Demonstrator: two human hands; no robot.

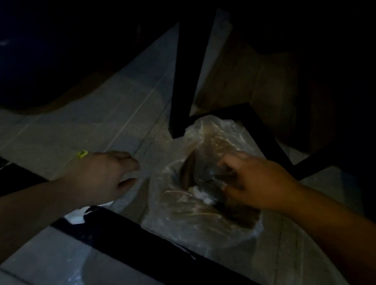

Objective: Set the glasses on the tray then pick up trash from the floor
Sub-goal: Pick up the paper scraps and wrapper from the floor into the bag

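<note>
The scene is dim. A crumpled clear plastic bag (200, 190) lies on the tiled floor (115, 115), holding brown and white scraps. My right hand (252, 182) is on the bag's upper right part, fingers pinched on the plastic and something dark at its mouth. My left hand (101, 174) hovers to the left of the bag, fingers curled loosely, apparently holding nothing; a small yellow-green thing (82, 153) shows at its far edge. No glasses or tray are in view.
A black furniture leg (184, 83) stands just behind the bag, with black crossbars (271, 140) running to the right. A dark bar (147, 245) crosses the floor in front of the bag. A dark rounded object (15, 64) fills the upper left.
</note>
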